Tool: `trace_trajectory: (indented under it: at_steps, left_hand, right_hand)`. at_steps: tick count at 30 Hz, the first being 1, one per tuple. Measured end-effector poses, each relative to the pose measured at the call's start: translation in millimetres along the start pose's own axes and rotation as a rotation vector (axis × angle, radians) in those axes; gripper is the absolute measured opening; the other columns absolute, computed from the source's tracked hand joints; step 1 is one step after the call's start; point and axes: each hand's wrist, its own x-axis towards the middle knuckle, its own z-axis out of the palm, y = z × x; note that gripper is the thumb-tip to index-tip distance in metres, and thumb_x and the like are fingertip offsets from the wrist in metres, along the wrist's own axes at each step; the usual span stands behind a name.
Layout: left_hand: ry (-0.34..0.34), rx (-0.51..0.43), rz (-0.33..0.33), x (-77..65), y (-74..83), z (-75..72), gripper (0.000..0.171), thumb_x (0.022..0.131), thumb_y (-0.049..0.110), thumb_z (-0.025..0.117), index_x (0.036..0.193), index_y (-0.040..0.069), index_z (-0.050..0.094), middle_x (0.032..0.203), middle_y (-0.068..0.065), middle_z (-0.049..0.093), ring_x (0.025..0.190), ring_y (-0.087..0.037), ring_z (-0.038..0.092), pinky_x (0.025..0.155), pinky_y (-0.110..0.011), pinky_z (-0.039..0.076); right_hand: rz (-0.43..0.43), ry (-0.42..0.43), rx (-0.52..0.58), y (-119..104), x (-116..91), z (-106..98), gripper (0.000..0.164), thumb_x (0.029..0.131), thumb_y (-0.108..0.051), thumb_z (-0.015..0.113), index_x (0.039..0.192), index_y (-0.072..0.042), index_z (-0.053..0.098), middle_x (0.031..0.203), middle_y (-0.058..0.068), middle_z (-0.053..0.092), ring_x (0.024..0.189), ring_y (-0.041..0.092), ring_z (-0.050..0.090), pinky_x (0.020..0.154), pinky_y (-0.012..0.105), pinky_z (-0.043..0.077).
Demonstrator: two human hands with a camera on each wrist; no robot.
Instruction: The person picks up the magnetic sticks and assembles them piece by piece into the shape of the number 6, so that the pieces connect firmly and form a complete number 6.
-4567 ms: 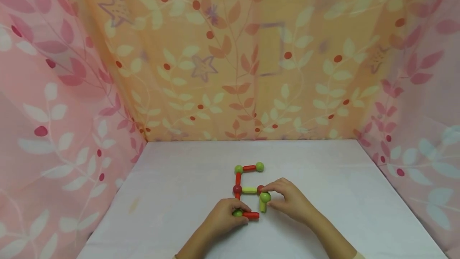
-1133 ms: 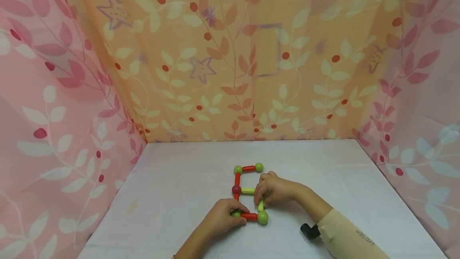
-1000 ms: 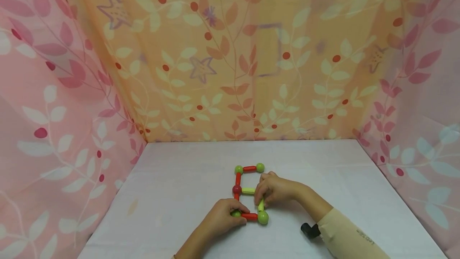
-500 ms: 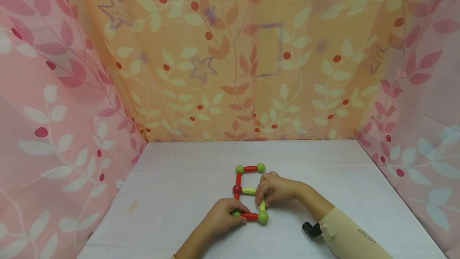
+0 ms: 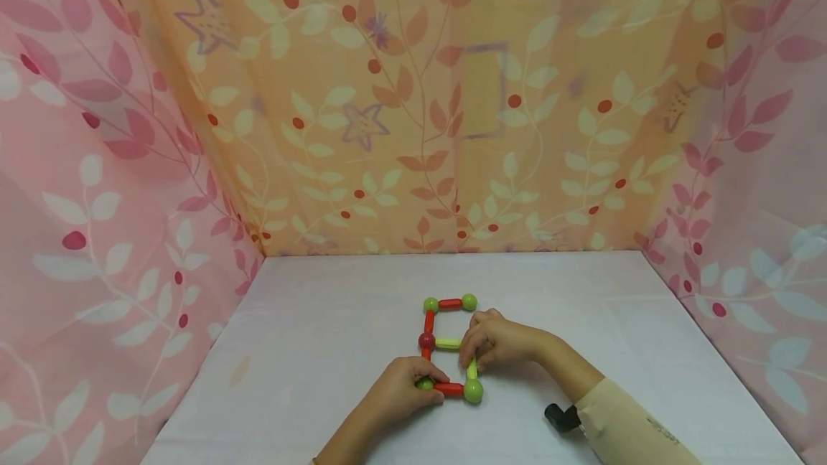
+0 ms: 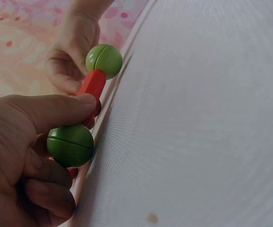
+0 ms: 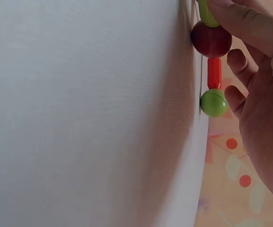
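Observation:
A ball-and-rod toy lies on the white table [image 5: 310, 350], laid out in linked segments. My left hand [image 5: 400, 387] grips the lower red rod [image 5: 449, 389] beside the lower-left green ball [image 6: 71, 145], with the thumb over the rod. My right hand [image 5: 504, 341] pinches the upright yellow-green rod [image 5: 472, 369] close to a dark red ball [image 7: 212, 39], hidden under the fingers in the head view. The lower-right green ball [image 5: 474, 390] sits where the red and yellow-green rods meet. Another dark red ball [image 5: 426, 341] joins the left side to a crosswise yellow-green rod [image 5: 447, 344].
The upper segment runs from one green ball [image 5: 431, 305] along a red rod [image 5: 450, 304] to another green ball [image 5: 469, 302], just beyond my right hand. A black wrist device [image 5: 562, 417] shows at the right sleeve [image 5: 633, 422]. Patterned cloth walls [image 5: 413, 128] enclose the table.
Since the oldest frame, the green ball went from my right fingers to the lower red rod's end. My right hand turned and shifted onto the upright yellow-green rod. Little moved in the last second.

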Motion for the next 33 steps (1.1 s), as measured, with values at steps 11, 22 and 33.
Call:
trace_trajectory:
  at_steps: [11,22,33]
  left_hand:
    - [0.001,-0.007,-0.007,-1.3,1.6,-0.1,0.022,0.079,0.023,0.088,0.099,0.032,0.081,0.088,0.017,0.068,0.082,-0.004,0.056,0.077,-0.025,0.044]
    - [-0.008,-0.015,-0.045,-2.0,4.5,-2.6,0.022,0.081,0.027,0.087,0.102,0.031,0.080,0.093,0.017,0.069,0.086,-0.007,0.057,0.079,-0.028,0.044]
    - [0.055,-0.001,-0.078,-7.8,20.4,-36.7,0.020,0.088,0.030,0.082,0.107,0.031,0.078,0.107,0.020,0.070,0.115,-0.020,0.061,0.097,-0.054,0.053]
  right_hand:
    - [0.063,0.175,0.068,-10,-12,-2,0.019,0.089,-0.021,0.080,0.107,-0.027,0.079,0.108,-0.021,0.072,0.107,0.006,0.052,0.099,0.043,0.033]
    - [0.126,0.367,0.024,-26,-38,7,0.022,0.093,-0.021,0.076,0.114,-0.027,0.077,0.114,-0.017,0.073,0.106,0.005,0.055,0.094,0.035,0.044]
    - [0.192,0.665,-0.271,-35,-70,17,0.021,0.086,-0.019,0.083,0.103,-0.029,0.077,0.108,-0.024,0.069,0.103,0.004,0.060,0.089,0.038,0.053]
